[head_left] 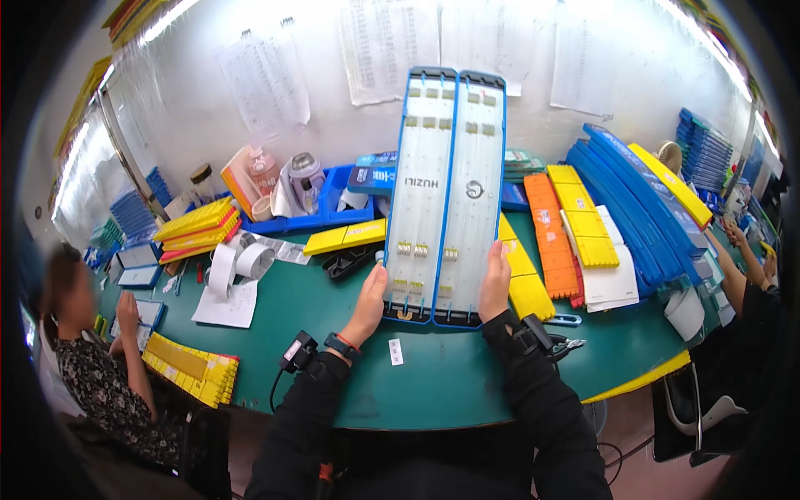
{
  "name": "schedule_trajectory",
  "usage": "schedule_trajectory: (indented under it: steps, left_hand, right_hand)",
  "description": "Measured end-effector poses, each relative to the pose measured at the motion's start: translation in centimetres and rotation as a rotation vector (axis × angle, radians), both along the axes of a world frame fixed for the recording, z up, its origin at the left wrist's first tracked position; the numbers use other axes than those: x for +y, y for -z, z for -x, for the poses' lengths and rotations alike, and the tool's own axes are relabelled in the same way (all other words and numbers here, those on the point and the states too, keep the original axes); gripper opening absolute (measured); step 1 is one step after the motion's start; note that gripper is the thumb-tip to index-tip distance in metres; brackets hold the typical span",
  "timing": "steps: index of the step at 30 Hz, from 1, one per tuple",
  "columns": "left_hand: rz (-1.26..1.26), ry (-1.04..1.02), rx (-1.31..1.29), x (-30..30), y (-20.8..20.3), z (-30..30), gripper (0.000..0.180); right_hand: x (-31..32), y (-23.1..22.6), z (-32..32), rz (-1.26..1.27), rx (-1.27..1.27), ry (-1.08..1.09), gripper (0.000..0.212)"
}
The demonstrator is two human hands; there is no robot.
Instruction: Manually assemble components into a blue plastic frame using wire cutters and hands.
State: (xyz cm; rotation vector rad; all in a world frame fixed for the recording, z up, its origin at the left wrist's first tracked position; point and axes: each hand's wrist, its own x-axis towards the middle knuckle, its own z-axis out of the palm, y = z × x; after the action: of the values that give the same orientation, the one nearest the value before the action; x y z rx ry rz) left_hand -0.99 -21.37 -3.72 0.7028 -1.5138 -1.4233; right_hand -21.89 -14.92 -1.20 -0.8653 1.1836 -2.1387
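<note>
I hold a long, narrow case [414, 217] up in front of me, tilted over the green table. It has two side-by-side halves with see-through panels, blue edges and black ends; small yellowish pieces show in rows inside. My left hand [367, 307] grips its near left corner, and my right hand [495, 282] grips the near right edge. The fingers behind the case are partly hidden. On the table below the case, nearer me, lies a small white printed label [395, 352]. A dark object [350, 262] sits just beyond my left hand.
Yellow and orange boards [548, 237] and stacked blue cases [625, 217] lie to the right. Blue bins [333, 204] stand behind, a paper roll [242, 262] to the left. One person [92, 333] sits at left beside yellow boards [190, 371]; another person's arm [737, 275] shows at right.
</note>
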Motion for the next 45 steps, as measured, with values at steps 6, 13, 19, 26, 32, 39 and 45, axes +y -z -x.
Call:
schedule_trajectory:
  steps: [6,13,19,26,32,39,45]
  left_hand:
    - [0.033,-0.125,0.141,-0.4,1.3,-0.1,0.049]
    - [0.136,-0.12,0.167,0.7,-0.4,-0.7,0.048]
    - [0.064,-0.025,0.191,0.3,-0.8,-1.2,0.047]
    - [0.025,-0.007,0.208,0.3,-0.7,-1.1,0.047]
    - [0.029,-0.019,0.176,-0.1,-0.2,-1.2,0.048]
    - [0.016,0.004,0.209,0.3,-0.8,-1.1,0.046]
    - [0.067,0.009,0.201,1.8,-2.2,-1.1,0.044]
  right_hand:
    - [0.1,-0.8,-0.4,0.001,0.18,-0.203,0.049]
    - [0.7,0.1,-1.4,0.038,0.178,-0.276,0.047]
    - [1.5,-0.2,-2.1,0.032,0.276,-0.23,0.062]
    - [1.7,-0.6,-1.7,0.045,0.369,-0.241,0.075]
    - [1.6,-0.6,-1.7,0.071,0.376,-0.234,0.082]
    - [1.5,-0.3,-1.5,0.072,0.371,-0.238,0.082]
    - [1.7,-0.7,-1.8,0.049,0.334,-0.256,0.081]
